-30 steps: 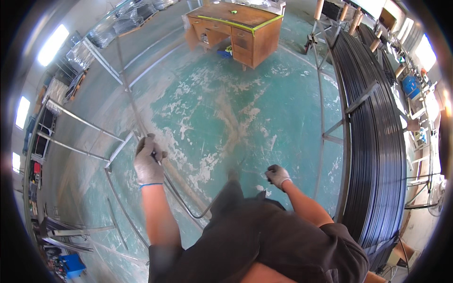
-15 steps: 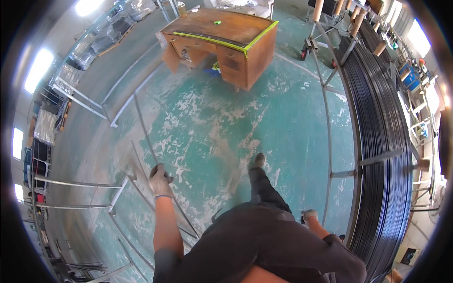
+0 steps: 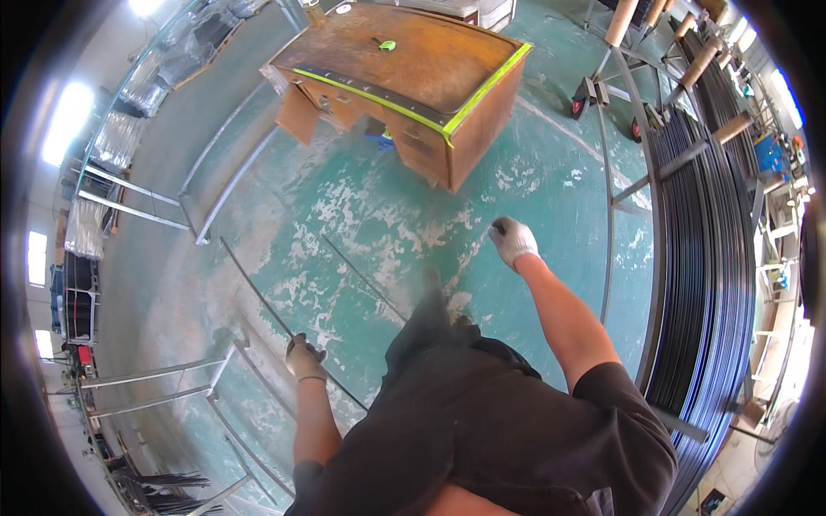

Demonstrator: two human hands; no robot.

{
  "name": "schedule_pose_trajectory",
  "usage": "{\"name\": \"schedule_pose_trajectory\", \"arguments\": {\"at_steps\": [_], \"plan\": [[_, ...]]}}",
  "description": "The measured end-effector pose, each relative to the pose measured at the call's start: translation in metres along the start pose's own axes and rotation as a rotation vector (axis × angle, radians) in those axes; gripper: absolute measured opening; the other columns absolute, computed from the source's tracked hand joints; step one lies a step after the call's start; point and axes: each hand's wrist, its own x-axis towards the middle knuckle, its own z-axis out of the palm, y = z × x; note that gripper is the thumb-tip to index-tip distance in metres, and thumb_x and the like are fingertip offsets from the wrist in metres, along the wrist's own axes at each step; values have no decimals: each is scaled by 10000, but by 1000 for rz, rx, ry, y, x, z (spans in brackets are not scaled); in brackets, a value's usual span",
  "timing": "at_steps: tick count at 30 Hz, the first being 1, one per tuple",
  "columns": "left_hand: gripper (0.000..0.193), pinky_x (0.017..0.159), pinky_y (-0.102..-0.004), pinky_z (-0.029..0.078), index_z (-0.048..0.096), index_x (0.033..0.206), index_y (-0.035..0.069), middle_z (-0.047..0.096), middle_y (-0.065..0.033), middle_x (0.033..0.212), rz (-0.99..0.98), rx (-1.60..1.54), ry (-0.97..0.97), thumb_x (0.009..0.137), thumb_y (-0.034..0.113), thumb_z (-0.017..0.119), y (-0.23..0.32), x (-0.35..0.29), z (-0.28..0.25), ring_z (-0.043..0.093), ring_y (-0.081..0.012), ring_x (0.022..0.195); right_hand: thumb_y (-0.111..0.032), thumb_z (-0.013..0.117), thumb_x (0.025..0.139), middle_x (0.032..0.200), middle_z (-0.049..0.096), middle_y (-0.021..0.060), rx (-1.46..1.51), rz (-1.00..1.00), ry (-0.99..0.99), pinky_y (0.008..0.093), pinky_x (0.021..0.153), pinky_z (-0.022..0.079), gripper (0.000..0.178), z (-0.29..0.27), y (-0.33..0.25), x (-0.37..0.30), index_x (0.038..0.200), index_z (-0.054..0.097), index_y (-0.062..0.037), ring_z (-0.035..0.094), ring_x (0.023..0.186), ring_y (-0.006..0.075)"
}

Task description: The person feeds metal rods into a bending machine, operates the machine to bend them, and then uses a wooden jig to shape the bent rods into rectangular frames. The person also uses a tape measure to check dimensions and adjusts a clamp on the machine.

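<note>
My left hand, in a light glove with dark fingertips, is closed around a long, thin dark strip. The strip slants from ahead on the left back toward my left side, above the floor. My right hand, gloved the same way, is held out in front with its fingers curled in; nothing shows sticking out of it. Ahead stands a worn brown wooden desk with bright yellow-green edging along its front and right side. A small green object lies on its top.
Long dark strips lie stacked on a metal rack along my right. Metal frames stand at the left, and a pale floor rail lies beyond them. A wheeled stand is right of the desk. The green floor is worn.
The desk appears nearer as I step forward. My right hand has swung from beside my hip to out in front. My left hand, still gripping the strip, has come slightly lower in the view.
</note>
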Motion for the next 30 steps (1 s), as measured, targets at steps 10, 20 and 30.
{"name": "schedule_pose_trajectory", "arguments": {"at_steps": [10, 20, 30], "plan": [[191, 546, -364, 516, 714, 1154, 76, 477, 49, 658, 9, 47, 31, 1078, 239, 650, 33, 31, 239, 439, -100, 511, -245, 703, 927, 1125, 774, 167, -338, -207, -25, 487, 982, 574, 228, -14, -91, 288, 1103, 804, -142, 710, 1113, 394], [229, 573, -321, 493, 734, 1192, 80, 446, 47, 713, 148, 6, 272, 1085, 264, 647, 160, 16, 331, 421, -92, 611, -325, 753, 895, 1105, 766, 112, -738, -553, -259, 449, 1012, 541, 242, 20, -85, 468, 997, 812, -114, 686, 1150, 320], [284, 591, -286, 477, 748, 1201, 64, 445, 66, 700, 294, -70, 582, 1082, 302, 649, 189, -80, 478, 420, -75, 612, -331, 665, 935, 942, 775, 219, -310, -517, -485, 578, 849, 577, 255, -117, -89, 559, 982, 737, -92, 757, 894, 419]]}}
